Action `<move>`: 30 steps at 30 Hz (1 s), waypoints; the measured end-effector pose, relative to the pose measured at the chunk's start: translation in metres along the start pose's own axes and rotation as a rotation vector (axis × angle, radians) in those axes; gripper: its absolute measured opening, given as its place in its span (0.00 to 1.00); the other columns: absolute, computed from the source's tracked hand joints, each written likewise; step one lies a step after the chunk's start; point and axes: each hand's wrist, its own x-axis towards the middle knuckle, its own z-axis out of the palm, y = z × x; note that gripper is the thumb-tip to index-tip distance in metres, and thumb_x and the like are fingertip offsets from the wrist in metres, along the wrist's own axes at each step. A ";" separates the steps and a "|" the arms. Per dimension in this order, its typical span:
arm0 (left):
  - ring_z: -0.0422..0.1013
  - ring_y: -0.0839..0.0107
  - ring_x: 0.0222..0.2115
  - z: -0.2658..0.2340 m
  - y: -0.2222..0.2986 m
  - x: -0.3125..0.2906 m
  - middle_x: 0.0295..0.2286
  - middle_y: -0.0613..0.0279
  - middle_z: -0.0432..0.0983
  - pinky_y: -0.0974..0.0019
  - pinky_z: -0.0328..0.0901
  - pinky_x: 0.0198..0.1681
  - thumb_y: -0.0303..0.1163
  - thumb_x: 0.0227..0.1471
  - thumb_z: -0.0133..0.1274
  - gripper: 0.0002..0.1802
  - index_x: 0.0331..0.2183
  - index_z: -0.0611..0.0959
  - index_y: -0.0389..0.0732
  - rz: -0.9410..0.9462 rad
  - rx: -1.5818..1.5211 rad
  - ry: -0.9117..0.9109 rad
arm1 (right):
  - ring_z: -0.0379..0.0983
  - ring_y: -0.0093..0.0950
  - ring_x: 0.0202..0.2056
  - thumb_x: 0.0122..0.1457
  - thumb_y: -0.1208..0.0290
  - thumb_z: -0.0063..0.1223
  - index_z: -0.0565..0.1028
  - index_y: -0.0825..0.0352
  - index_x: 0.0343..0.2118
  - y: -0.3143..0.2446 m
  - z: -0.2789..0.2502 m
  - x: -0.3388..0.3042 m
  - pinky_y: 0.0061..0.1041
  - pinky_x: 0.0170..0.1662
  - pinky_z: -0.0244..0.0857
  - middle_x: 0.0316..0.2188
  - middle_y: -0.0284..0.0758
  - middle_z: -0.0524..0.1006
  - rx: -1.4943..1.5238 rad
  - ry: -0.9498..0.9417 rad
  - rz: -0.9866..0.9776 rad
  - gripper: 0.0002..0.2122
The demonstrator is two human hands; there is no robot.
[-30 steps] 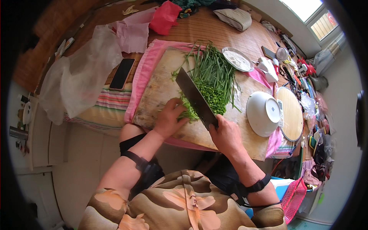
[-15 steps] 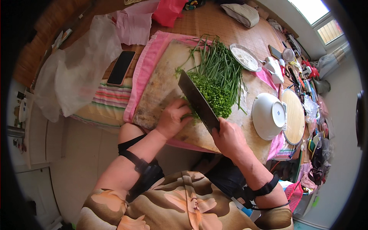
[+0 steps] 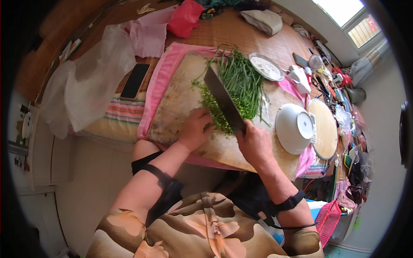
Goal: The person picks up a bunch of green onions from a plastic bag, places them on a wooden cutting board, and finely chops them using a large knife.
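Observation:
My right hand (image 3: pixel 254 144) is wrapped round the handle of a dark, broad cleaver (image 3: pixel 224 101). Its blade slants away to the far left, across a pile of green stalks. Finely chopped greens (image 3: pixel 211 105) lie on the blade's left side, and long uncut garlic chives (image 3: pixel 247 79) spread beyond it to the far right. Beside the near left edge of the chopped bits, my left hand (image 3: pixel 194 128) is curled, fingertips drawn in; anything inside them is hidden. Under the greens lies a worn wooden cutting board (image 3: pixel 172 107).
A pink towel (image 3: pixel 155 92) lies beneath the board. On the right are an upturned white bowl (image 3: pixel 292 129), a round wooden lid (image 3: pixel 325 129) and a dish of white powder (image 3: pixel 266 66). Left are a phone (image 3: pixel 135 81) and a plastic bag (image 3: pixel 92 73). Clutter lines the far right.
The cleaver has shifted over the pile, so chopped greens now show left of its blade instead of mostly right. My left fingers have drawn in tighter. The whole view has shifted slightly.

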 end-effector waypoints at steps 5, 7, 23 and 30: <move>0.67 0.54 0.38 -0.004 0.005 0.005 0.34 0.55 0.69 0.58 0.65 0.39 0.22 0.35 0.61 0.11 0.25 0.76 0.39 0.012 -0.007 -0.019 | 0.73 0.48 0.23 0.54 0.69 0.48 0.71 0.66 0.26 -0.005 -0.001 -0.010 0.45 0.29 0.66 0.17 0.47 0.74 -0.004 -0.065 -0.037 0.06; 0.67 0.54 0.38 -0.003 0.006 0.006 0.34 0.55 0.69 0.58 0.65 0.39 0.22 0.35 0.61 0.11 0.25 0.76 0.39 0.018 0.006 -0.019 | 0.73 0.47 0.24 0.53 0.69 0.50 0.71 0.67 0.26 -0.003 0.002 -0.011 0.45 0.28 0.66 0.18 0.47 0.74 -0.019 -0.075 -0.050 0.06; 0.67 0.52 0.40 -0.003 0.001 0.003 0.36 0.56 0.70 0.57 0.65 0.42 0.23 0.33 0.60 0.15 0.29 0.76 0.40 -0.099 -0.018 -0.074 | 0.73 0.48 0.27 0.52 0.68 0.51 0.71 0.67 0.30 -0.007 0.027 0.013 0.46 0.32 0.67 0.22 0.48 0.76 0.027 -0.160 0.017 0.08; 0.65 0.50 0.43 -0.008 0.010 -0.003 0.40 0.51 0.65 0.57 0.63 0.47 0.25 0.33 0.62 0.22 0.36 0.75 0.41 -0.013 -0.023 -0.061 | 0.73 0.48 0.25 0.54 0.66 0.51 0.72 0.65 0.30 -0.004 0.000 -0.005 0.45 0.28 0.67 0.20 0.46 0.76 0.072 -0.020 0.019 0.08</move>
